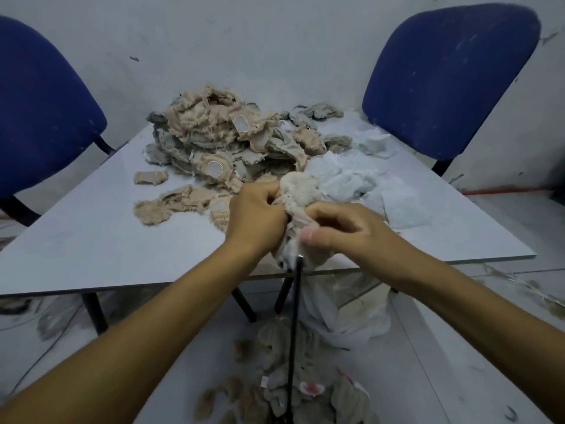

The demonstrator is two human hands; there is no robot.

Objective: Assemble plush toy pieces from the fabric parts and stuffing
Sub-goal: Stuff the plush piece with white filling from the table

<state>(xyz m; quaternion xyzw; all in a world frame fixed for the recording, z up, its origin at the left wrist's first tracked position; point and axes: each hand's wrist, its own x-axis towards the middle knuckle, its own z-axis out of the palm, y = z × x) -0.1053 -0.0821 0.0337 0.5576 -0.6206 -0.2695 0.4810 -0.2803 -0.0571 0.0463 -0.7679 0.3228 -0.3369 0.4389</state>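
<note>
Fuzzy cream plush piece [301, 191] bunched above near table edge; beige fabric parts heap [226, 142] behind it; white stuffing [360, 182] right.

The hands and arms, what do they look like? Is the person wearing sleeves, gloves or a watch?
No sleeves, gloves or watch show. Both forearms are bare from the bottom edge of the picture up to the wrists. The left hand and the right hand are bare too, with no rings visible. On the right hand a short, plain thumbnail shows, without polish. Nothing is worn on either wrist.
</note>
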